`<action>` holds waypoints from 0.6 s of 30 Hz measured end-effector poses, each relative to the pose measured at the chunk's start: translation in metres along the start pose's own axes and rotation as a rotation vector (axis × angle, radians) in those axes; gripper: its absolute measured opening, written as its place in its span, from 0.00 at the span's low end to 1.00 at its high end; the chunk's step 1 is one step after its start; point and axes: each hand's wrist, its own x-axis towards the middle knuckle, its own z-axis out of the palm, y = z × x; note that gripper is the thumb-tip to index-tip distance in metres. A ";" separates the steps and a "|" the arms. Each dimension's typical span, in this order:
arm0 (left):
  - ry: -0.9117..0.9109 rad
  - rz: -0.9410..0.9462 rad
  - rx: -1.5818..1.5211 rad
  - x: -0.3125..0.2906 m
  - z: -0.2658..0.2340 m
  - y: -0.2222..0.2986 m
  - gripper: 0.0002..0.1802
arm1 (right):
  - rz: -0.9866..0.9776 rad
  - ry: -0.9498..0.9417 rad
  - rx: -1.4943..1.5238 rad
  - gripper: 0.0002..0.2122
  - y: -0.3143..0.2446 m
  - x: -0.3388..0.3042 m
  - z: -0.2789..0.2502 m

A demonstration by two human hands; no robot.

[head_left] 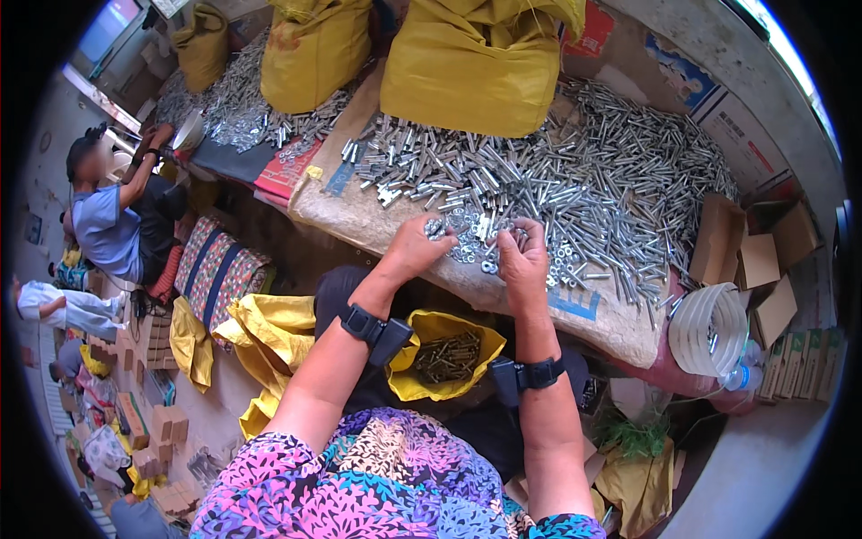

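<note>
My left hand [417,247] is at the near edge of the work table, fingers curled round a few small shiny metal nuts [435,228]. Opposite it, my right hand [523,260] is closed with thumb and fingertips together; a small piece shows there, too little to name. Between the hands lie loose nuts and washers [464,242]. Beyond them spreads a large heap of silvery metal anchor bolts [628,171]. Below the table edge, between my knees, an open yellow woven sack [488,345] holds a pile of brass-toned bolts [447,357].
Full yellow sacks [471,76] stand at the back of the table. To the right are a stack of clear plastic bowls [709,331], open cardboard boxes [718,238] and a water bottle [743,377]. At left, a co-worker in blue [112,229] sits beside a patterned cushion [220,269].
</note>
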 end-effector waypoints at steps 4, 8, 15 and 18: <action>-0.091 -0.062 -0.180 -0.018 0.006 0.007 0.08 | -0.238 0.079 -0.150 0.11 0.012 0.006 -0.003; -0.127 -0.075 -0.220 -0.029 0.007 0.012 0.07 | -0.283 0.149 -0.291 0.12 0.010 0.003 0.000; -0.173 -0.355 -0.702 -0.034 0.006 0.018 0.07 | -0.356 0.128 -0.555 0.12 0.005 -0.001 0.001; -0.119 -0.379 -0.856 -0.032 0.007 0.013 0.07 | -0.351 0.106 -0.585 0.11 0.004 -0.005 0.005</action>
